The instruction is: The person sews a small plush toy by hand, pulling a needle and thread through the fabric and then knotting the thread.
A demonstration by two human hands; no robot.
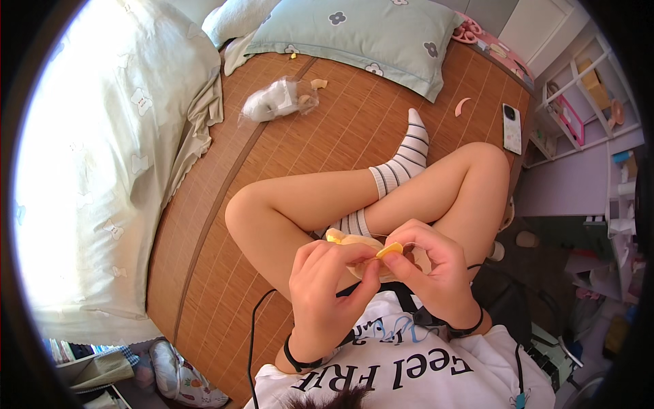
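Note:
Between both hands, above the crossed legs, a small yellow piece (390, 249) is pinched, apparently fabric. My left hand (334, 281) has its thumb and index fingertip together at the piece's left edge. The thumb and fingers of my right hand (429, 271) grip its right side, and a thin thread seems to run near them. Behind the fingers, a beige plush item (352, 239) with a yellow patch rests in the lap, partly hidden by the hands. Whether a needle is held cannot be told.
On the brown woven mat (317, 138) lie a clear plastic bag of white stuffing (273, 102), a beige piece (319, 84), a pink curved piece (462, 107) and a phone (511, 129). A pillow (352, 41) lies at the far side, a curtain (122, 168) hangs left, and shelves (577, 102) stand right.

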